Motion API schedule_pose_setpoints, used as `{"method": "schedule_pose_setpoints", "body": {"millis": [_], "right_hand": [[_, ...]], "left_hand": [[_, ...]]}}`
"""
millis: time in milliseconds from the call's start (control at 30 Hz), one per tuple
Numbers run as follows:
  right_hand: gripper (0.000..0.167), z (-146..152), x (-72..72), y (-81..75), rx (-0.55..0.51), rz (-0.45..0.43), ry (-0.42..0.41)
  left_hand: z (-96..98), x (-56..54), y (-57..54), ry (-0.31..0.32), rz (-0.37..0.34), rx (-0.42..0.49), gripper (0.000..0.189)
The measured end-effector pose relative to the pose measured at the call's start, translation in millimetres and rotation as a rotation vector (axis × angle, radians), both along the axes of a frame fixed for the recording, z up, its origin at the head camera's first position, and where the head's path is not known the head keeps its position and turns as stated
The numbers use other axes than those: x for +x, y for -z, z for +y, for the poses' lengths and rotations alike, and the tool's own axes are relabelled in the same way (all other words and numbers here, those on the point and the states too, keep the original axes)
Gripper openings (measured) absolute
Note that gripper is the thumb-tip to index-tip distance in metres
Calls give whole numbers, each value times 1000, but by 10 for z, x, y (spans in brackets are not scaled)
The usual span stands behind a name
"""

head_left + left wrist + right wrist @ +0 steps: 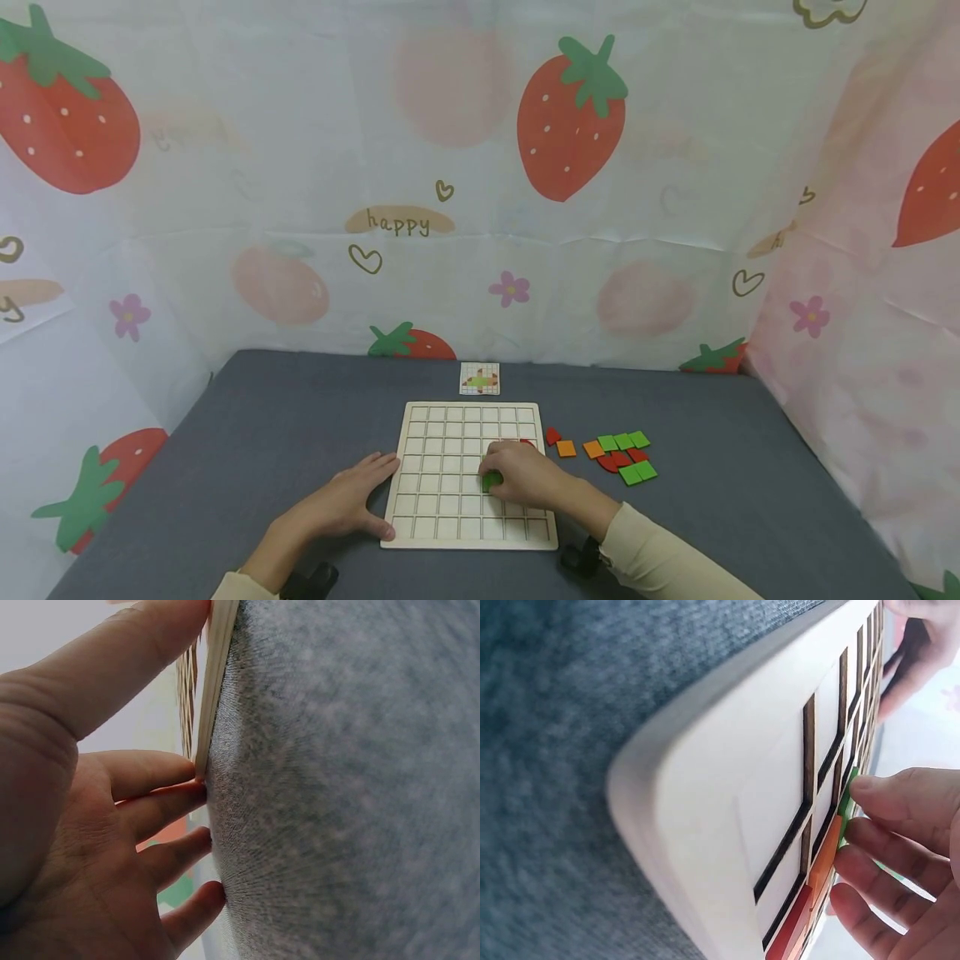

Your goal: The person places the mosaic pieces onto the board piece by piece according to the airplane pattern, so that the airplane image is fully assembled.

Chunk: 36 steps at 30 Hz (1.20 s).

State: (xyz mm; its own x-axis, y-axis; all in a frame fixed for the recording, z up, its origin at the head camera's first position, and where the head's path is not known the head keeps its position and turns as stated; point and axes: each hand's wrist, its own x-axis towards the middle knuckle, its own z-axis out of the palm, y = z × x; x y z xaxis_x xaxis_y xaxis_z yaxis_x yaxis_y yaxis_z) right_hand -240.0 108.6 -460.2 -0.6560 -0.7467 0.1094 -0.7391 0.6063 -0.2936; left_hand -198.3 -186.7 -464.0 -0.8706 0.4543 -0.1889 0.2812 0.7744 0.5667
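A pale wooden board (436, 507) with a grid of square cells lies in front of me. My left hand (347, 497) steadies its left side, the thumb on the near corner and the fingertips along the edge (219, 667). Over the board's right half, my right hand (525, 473) pinches a green square tile (491, 481) between thumb and fingers, right at the grid. In the right wrist view, an orange tile (826, 859) and a red tile (789, 926) sit in cells beside the green one. The right hand hides part of the board in the head view.
Right of the board lie loose tiles: a red piece (552, 436), an orange square (566, 449), and a cluster with several green squares (637, 472). A small pattern card (480, 379) lies behind the board on the grey cloth (315, 400). Printed curtains surround the table.
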Motion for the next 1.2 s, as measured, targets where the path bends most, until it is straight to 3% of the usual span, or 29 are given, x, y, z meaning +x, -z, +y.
{"method": "schedule_pose_setpoints", "body": {"millis": [467,867,1200], "right_hand": [[18,72,-22,-47,-27,-57,8],[19,337,-23,-127,-84,-104,102],[21,671,-127,-198,-147,-132,244]], "left_hand": [[0,-4,4,0,6,-4,101],[6,-1,16,-7,15,-28,101],[11,-20,4,1,13,-21,101]]}}
